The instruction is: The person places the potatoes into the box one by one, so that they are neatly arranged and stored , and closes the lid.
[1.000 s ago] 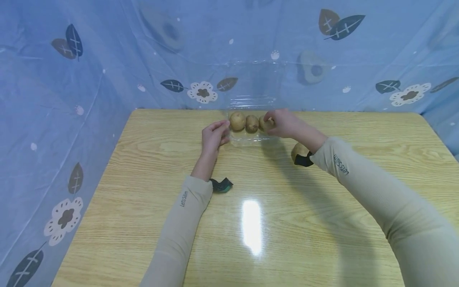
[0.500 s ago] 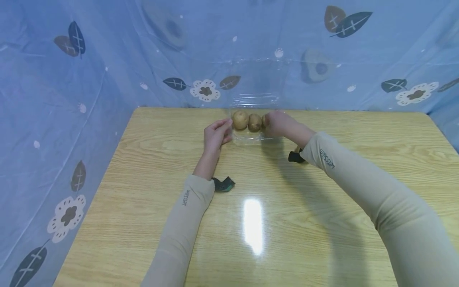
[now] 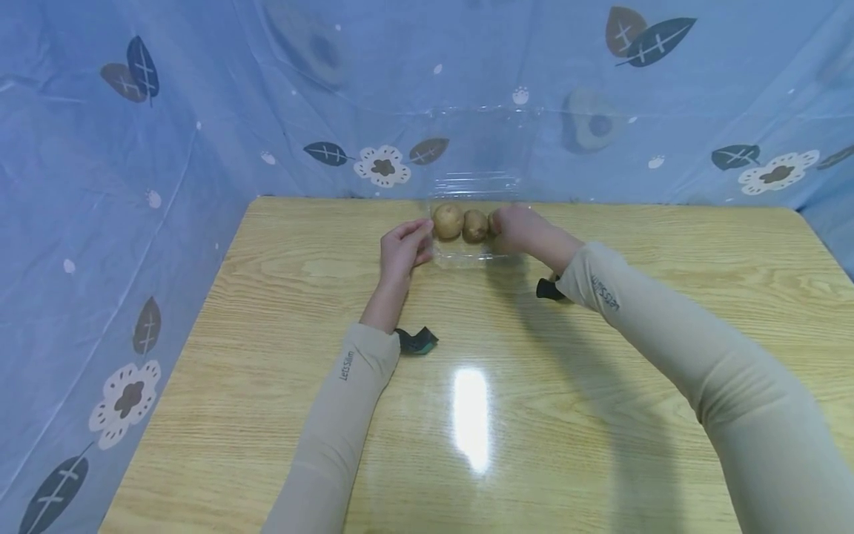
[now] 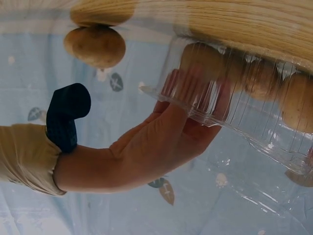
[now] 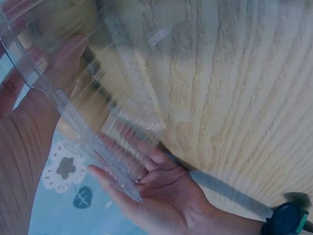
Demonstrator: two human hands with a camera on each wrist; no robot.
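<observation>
A clear plastic clamshell box (image 3: 467,256) stands open at the table's far edge, its lid (image 3: 477,148) upright against the curtain. Two potatoes (image 3: 448,220) (image 3: 474,225) lie side by side in it. My right hand (image 3: 519,230) reaches in at the right end, fingers curled over a third potato (image 3: 494,221). In the left wrist view those fingers (image 4: 195,85) show through the box wall (image 4: 244,122). My left hand (image 3: 402,246) holds the box's left rim; the right wrist view shows its thumb (image 5: 115,185) along that rim (image 5: 63,115). A loose potato (image 4: 95,46) lies on the table by my right wrist.
The wooden table (image 3: 267,371) is walled by a blue patterned curtain (image 3: 133,185) at the back and left. Black wrist straps (image 3: 415,341) (image 3: 548,289) sit on both arms. A bright light glare (image 3: 470,415) marks the table's middle.
My right hand has pushed slightly further into the box over the third potato, and its forearm now hides the loose potato in the head view. My left hand has stayed at the rim.
</observation>
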